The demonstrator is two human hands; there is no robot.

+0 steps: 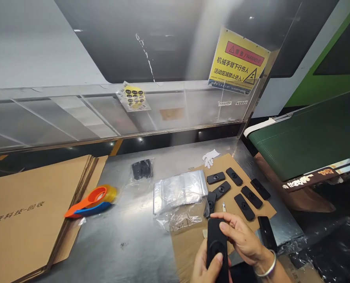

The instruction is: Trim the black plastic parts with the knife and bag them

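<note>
Both hands grip one long black plastic part (pixel 217 232) with a round recess, held upright over the cardboard sheet. My left hand (pixel 206 262) wraps its lower end, thumb pressed near the recess. At the upper end, my right hand (pixel 241 237) closes on it with thumb and forefinger; a pale bangle circles that wrist. Several similar black parts lie on the brown cardboard sheet (pixel 189 251) beyond the hands, one of them a black part (pixel 244 207). A small pale-handled cutter (pixel 223 207) rests among them. Left of these sits a stack of clear plastic bags (pixel 179 188).
Flattened cartons (pixel 30 212) are stacked at left, beside an orange and blue tape dispenser (pixel 95 200). A bagged black item (pixel 142 169) and a white glove (pixel 211 158) lie on the metal table (pixel 116 243). A green conveyor belt (pixel 307 133) rises at right, behind black plastic wrap (pixel 334 247).
</note>
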